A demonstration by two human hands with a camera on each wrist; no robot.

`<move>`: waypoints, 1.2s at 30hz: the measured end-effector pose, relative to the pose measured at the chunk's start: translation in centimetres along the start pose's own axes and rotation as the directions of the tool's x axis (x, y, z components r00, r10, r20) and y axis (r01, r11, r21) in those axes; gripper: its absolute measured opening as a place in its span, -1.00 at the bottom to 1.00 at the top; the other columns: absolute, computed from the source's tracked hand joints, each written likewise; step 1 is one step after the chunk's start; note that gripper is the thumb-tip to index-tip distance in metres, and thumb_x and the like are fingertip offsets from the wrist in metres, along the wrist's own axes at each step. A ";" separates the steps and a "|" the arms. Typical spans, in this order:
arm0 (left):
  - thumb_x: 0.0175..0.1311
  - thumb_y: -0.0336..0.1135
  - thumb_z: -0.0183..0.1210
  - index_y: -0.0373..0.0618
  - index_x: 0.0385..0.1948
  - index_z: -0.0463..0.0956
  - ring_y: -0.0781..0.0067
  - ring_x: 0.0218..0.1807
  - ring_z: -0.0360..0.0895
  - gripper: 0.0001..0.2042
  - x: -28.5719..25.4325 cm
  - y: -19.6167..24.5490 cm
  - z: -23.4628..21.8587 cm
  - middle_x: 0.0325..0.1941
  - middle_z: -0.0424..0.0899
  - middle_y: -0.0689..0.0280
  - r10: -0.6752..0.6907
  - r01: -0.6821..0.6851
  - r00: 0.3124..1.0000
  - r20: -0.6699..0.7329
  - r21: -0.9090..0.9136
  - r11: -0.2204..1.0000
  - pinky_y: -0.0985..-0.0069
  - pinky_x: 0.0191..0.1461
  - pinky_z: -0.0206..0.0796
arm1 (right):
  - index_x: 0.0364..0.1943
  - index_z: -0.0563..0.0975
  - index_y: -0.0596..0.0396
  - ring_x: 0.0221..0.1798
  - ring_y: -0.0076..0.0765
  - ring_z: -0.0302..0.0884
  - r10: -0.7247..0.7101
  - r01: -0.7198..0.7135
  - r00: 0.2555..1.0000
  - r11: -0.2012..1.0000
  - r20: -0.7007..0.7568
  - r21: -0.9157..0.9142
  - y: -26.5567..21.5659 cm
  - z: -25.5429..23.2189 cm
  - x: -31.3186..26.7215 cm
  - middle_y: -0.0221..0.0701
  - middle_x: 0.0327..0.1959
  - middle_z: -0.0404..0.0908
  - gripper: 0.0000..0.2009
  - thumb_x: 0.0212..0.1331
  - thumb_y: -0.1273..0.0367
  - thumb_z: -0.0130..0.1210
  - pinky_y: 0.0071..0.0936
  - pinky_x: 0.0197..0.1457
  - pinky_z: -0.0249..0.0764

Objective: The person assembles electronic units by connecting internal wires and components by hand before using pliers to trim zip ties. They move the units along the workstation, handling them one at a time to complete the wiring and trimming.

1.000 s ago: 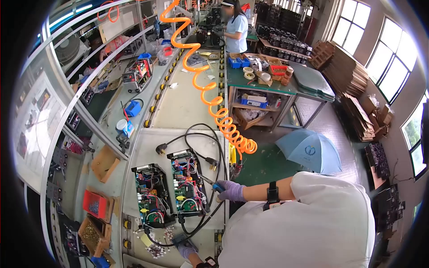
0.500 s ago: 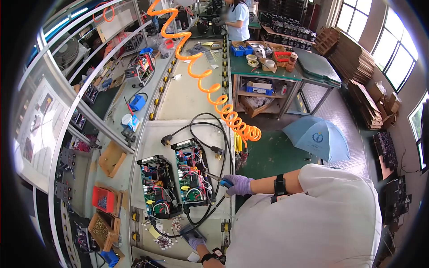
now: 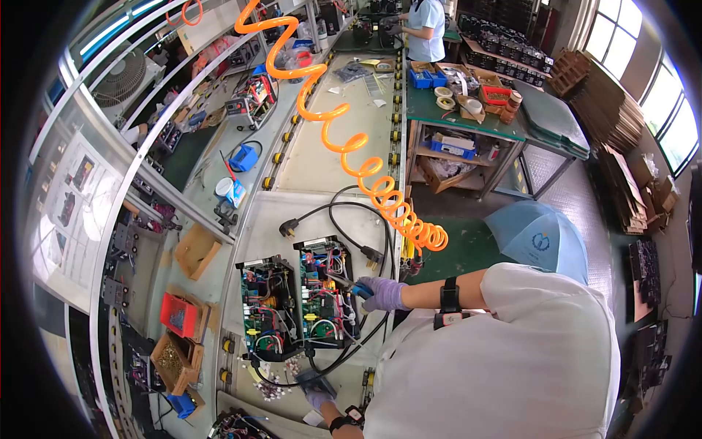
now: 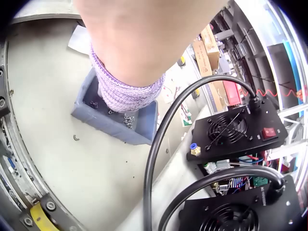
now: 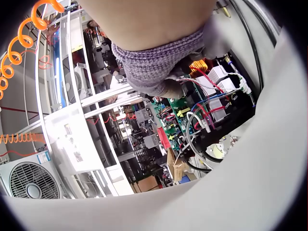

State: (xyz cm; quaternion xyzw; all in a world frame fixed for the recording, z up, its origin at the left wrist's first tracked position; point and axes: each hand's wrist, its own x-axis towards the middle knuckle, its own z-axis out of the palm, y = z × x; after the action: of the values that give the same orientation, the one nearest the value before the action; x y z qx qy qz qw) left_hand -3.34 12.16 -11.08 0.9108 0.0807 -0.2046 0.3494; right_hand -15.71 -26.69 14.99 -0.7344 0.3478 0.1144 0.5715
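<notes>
My right hand (image 3: 384, 294), in a purple knitted glove, grips a blue-handled screwdriver (image 3: 361, 290) at the right side of an open electronic unit (image 3: 313, 316). The screwdriver's thin shaft points left over the unit's wires and boards. Beside that unit stands a second open unit (image 3: 256, 311), also filled with green boards and coloured wires. My gloved left hand (image 4: 127, 96) reaches into a grey-blue bin (image 4: 108, 130) with small metal parts in it. Its fingers are hidden below the glove cuff, so I cannot tell what they hold.
Black power cables (image 3: 387, 241) loop around the units. Small white-tipped parts (image 3: 272, 388) lie near the bin. An orange coiled hose (image 3: 365, 168) hangs ahead. A red bin (image 3: 179, 314) and a box of brass-coloured parts (image 3: 172, 362) stand left. A person (image 3: 425, 33) works farther up the line.
The head view has shifted, so the bench appears farther right. My right hand stays beside the right unit with the screwdriver, and my left hand stays at the grey-blue bin.
</notes>
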 end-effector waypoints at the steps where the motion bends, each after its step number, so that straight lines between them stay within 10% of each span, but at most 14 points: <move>1: 0.19 -0.47 -0.04 -0.30 -0.04 0.41 0.06 -0.09 0.53 -0.71 -2.4 3.8 -1.5 -0.07 0.56 -0.05 -0.081 0.081 0.997 0.001 0.009 0.997 0.37 -0.01 0.34 | 0.04 0.39 0.06 -0.24 -0.27 0.50 -0.016 0.016 1.000 1.000 -0.010 -0.010 0.0 0.0 0.4 -0.29 -0.28 0.53 -0.42 -0.22 0.31 0.23 -0.37 -0.16 0.43; 5: 0.11 -0.56 0.05 -0.29 -0.22 0.49 0.25 -0.29 0.50 -0.81 -0.2 -1.4 -0.6 -0.21 0.59 0.12 0.014 -0.012 0.972 -0.234 0.009 1.000 0.35 -0.25 0.39 | 0.03 0.39 0.07 -0.25 -0.31 0.50 -0.036 0.036 0.999 0.999 0.013 0.010 0.5 0.0 2.1 -0.30 -0.31 0.53 -0.43 -0.22 0.32 0.23 -0.40 -0.19 0.43; 11: 0.12 -0.57 0.04 -0.27 -0.19 0.48 0.38 -0.39 0.49 -0.79 2.5 -6.5 -2.5 -0.34 0.59 0.20 -0.142 -0.013 0.975 -0.169 -0.689 0.725 0.49 -0.28 0.44 | -0.02 0.39 0.07 -0.29 -0.28 0.49 -0.088 0.088 0.996 0.996 0.008 -0.001 -0.3 -0.5 3.3 -0.31 -0.33 0.52 -0.44 -0.24 0.28 0.24 -0.39 -0.20 0.43; 15: 0.23 -0.52 -0.01 -0.30 0.00 0.38 0.35 -0.16 0.52 -0.71 -9.7 14.3 -8.2 -0.16 0.56 0.13 -0.069 -0.126 0.970 -0.234 -0.722 0.680 0.54 -0.09 0.42 | -0.06 0.42 0.02 -0.28 -0.25 0.51 -0.204 0.203 0.979 0.978 -0.004 -0.052 -1.3 -1.0 3.4 -0.29 -0.35 0.54 -0.49 -0.22 0.25 0.26 -0.38 -0.17 0.44; 17: 0.31 -0.30 0.06 -0.31 -0.04 0.36 0.42 -0.15 0.49 -0.70 -12.3 19.4 -8.9 -0.14 0.54 0.17 0.130 -0.302 0.952 -0.277 -0.785 0.540 0.55 -0.12 0.42 | -0.05 0.42 0.01 -0.30 -0.25 0.50 -0.335 0.332 0.942 0.934 0.000 -0.131 -0.8 -0.2 4.5 -0.29 -0.37 0.53 -0.48 -0.21 0.25 0.27 -0.37 -0.17 0.44; 21: 0.18 -0.24 0.18 -0.24 -0.07 0.39 0.52 -0.46 0.41 -0.65 -15.6 27.3 -9.9 -0.39 0.49 0.29 0.186 -0.170 0.978 -0.094 -0.877 0.449 0.65 -0.37 0.35 | 0.17 0.31 0.10 -0.10 -0.17 0.51 -0.339 0.383 0.915 0.900 0.220 -0.208 -4.8 -1.6 2.8 -0.14 -0.14 0.53 -0.21 -0.26 0.15 0.37 -0.35 0.01 0.41; 23: 0.12 -0.26 0.26 -0.25 -0.07 0.42 0.51 -0.42 0.44 -0.61 -14.0 26.3 -9.0 -0.32 0.53 0.25 0.423 -0.168 0.904 -0.064 -0.962 0.215 0.72 -0.48 0.20 | 0.17 0.30 0.13 -0.07 -0.15 0.50 -0.420 0.469 0.871 0.865 0.255 -0.179 -4.9 -1.0 2.7 -0.12 -0.12 0.51 -0.22 -0.26 0.19 0.37 -0.34 0.04 0.41; 36: 0.18 -0.38 0.21 -0.19 -0.10 0.46 0.47 -0.28 0.50 -0.74 -15.7 28.5 -8.8 -0.24 0.53 0.26 0.318 -0.088 0.946 -0.066 -0.995 0.056 0.70 -0.31 0.38 | 0.08 0.36 0.19 -0.04 -0.06 0.50 -0.631 0.753 0.657 0.571 0.412 -0.326 -6.6 -0.1 0.1 -0.09 -0.10 0.50 -0.32 -0.24 0.23 0.30 -0.33 0.05 0.43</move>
State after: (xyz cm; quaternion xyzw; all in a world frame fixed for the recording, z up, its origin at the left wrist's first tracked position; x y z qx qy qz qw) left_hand -6.49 -3.17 18.77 0.4160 0.0379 -0.1220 0.9003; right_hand -11.48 -26.15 20.01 -0.9058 -0.0841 0.0515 0.4121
